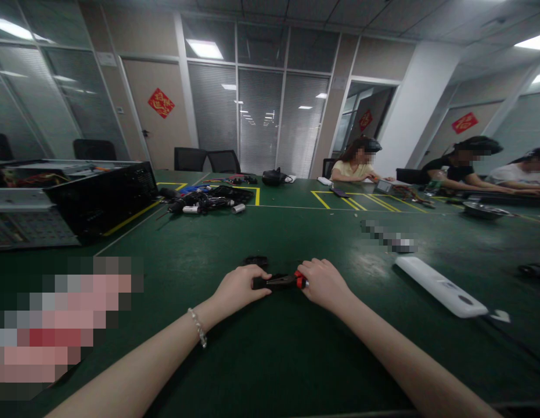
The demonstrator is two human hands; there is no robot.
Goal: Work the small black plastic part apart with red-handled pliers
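Note:
My right hand (324, 283) is closed around the red handles of a pair of pliers (282, 282), low over the green table. The dark jaws point left, toward my left hand (240, 289). Between the thumb and fingers of that hand is a small black part (258, 283), which the jaws meet or overlap; whether they grip it I cannot tell. Just beyond my left hand lies another small black piece (255, 261) on the tabletop.
A white power strip (442, 287) lies at the right, its cable running off. An open computer case (108, 200) stands at the left. Tangled cables (209, 198) lie farther back. Several people sit at the far right side; one (355, 168) wears a yellow top.

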